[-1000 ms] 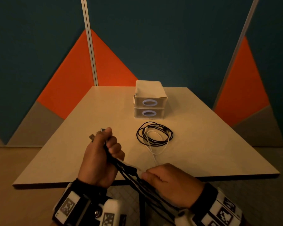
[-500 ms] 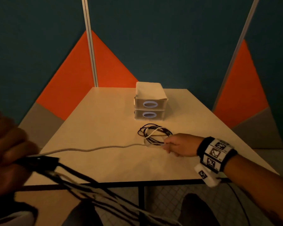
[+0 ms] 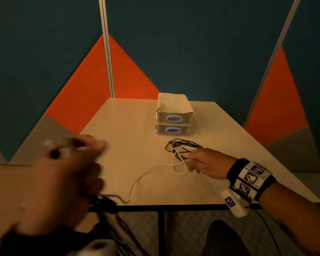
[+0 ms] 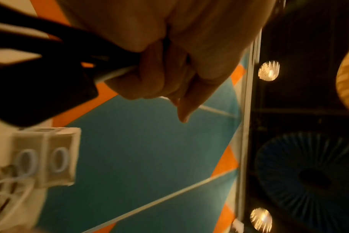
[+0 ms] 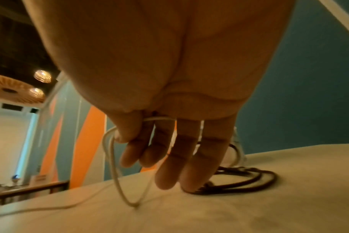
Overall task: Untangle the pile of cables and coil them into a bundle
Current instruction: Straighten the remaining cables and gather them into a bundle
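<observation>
A black cable coil (image 3: 185, 145) lies mid-table in front of the boxes. My right hand (image 3: 196, 161) is just to its near right and pinches a loop of the white cable (image 3: 175, 163) between thumb and forefinger (image 5: 130, 141), the other fingers hanging straight over the black coil (image 5: 249, 178). The white cable (image 3: 137, 180) trails slack across the table (image 3: 127, 126) to my left hand (image 3: 67, 174). That hand is blurred at the near left edge and grips a bundle of black cables (image 3: 107, 206) that hangs below the table. In the left wrist view my left hand (image 4: 159, 71) is closed round the black cables (image 4: 50, 47) and the white cable (image 4: 115, 73).
Two stacked white boxes (image 3: 174, 119) with oval openings stand behind the coil, toward the far edge. The table's near edge (image 3: 174, 205) runs just beyond my left hand, with a dark table leg (image 3: 161, 233) below it. Teal and orange wall panels close off the back.
My left hand has swung in from the far left toward the table, and the white cable has gone slack. My right hand has drawn a white loop off the coil toward me.
</observation>
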A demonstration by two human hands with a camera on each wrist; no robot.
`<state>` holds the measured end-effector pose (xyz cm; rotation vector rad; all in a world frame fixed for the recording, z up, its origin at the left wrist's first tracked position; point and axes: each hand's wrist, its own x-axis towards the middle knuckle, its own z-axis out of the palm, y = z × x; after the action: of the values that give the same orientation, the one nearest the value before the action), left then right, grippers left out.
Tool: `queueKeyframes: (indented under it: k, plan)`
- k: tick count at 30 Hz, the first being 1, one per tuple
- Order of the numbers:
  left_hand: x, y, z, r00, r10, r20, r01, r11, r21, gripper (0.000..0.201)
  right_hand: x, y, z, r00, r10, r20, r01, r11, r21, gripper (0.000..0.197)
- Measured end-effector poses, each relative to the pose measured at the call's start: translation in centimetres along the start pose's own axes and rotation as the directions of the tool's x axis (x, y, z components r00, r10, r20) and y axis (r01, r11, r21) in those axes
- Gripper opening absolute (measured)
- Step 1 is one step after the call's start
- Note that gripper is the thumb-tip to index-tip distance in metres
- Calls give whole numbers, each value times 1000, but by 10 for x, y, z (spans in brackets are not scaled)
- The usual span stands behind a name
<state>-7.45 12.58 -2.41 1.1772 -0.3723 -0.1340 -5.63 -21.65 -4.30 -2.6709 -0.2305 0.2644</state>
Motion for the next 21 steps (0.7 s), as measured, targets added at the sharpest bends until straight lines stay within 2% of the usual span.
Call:
queueKeyframes:
  k: [1, 3, 5, 7, 8, 10, 11, 13, 15, 16, 19, 21]
  plan:
    - [-7, -11, 19, 999, -35, -6, 35, 999, 14, 34, -3, -9, 3, 999, -29, -12, 29, 1000, -8, 28]
    - [-14, -23, 67, 999, -33, -36, 39, 982, 187, 16, -11, -27, 8, 994, -95, -48, 95, 996, -2, 28]
    - [-5, -53, 91, 1000, 15, -23, -5, 934, 358, 14, -20, -41, 9, 984, -148, -101, 152, 988, 36, 28]
    - [7, -64, 92, 998, 46, -42, -20, 871, 490, 9, -28, -50, 10, 969, -188, -158, 200, 977, 70, 26]
    - [10, -68, 93, 998, 58, -22, -37, 847, 531, 9, -31, -53, 11, 965, -195, -174, 211, 974, 84, 24]
    - [7, -72, 94, 998, 58, 27, -63, 815, 576, 26, -35, -51, 14, 967, -176, -186, 201, 971, 129, 21]
    - [7, -69, 95, 998, 65, 5, -56, 814, 578, 32, -36, -49, 16, 971, -152, -183, 183, 969, 165, 21]
    - [7, -64, 85, 999, 24, -36, -2, 863, 506, 37, -34, -38, 19, 984, -84, -158, 125, 953, 275, 24]
    - [5, -49, 77, 996, -2, -85, 30, 943, 331, 41, -29, -24, 19, 992, -24, -125, 73, 915, 397, 27]
    - [3, -38, 73, 998, -28, -65, 43, 969, 242, 44, -26, -17, 17, 993, -4, -120, 55, 901, 430, 28]
    - [-4, -11, 62, 996, 74, -50, -69, 992, 101, 37, -17, -2, 12, 991, 38, -129, 18, 913, 408, 31]
    - [-13, 7, 60, 991, 132, 5, -133, 991, 32, 36, -12, 2, 11, 990, 58, -130, -10, 939, 343, 30]
